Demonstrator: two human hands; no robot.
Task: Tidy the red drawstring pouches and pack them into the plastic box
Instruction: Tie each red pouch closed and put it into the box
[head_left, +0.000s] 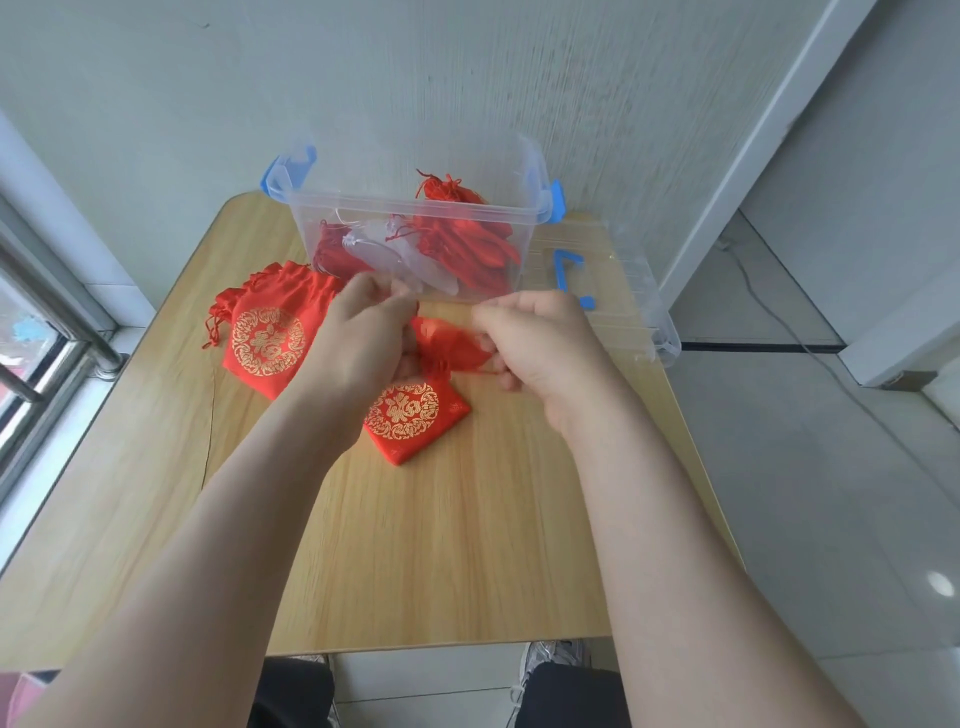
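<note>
The table (467, 545) bears a clear box (405, 208) at its far edge, red pouches (467, 244) inside; lid (623, 291) just right of it; big pouch (267, 338) at left; small pouch (410, 415) near the wrists; left hand (358, 338) and right hand (540, 343) pinch a sheer pouch (447, 345) between curled fingers

the left hand (363, 332) and right hand (540, 343) are gripping a sheer red pouch (448, 347) between them, just above the wooden surface (441, 545), fingers curled at its two ends. a small gold-printed pouch (415, 422) is lying flat near the wrists, and a larger gold-printed pouch (270, 332) is resting to the left. behind the hands, the clear plastic box (363, 203) is holding red and pale pouches, its lid (623, 312) lying beside it on the right.
</note>
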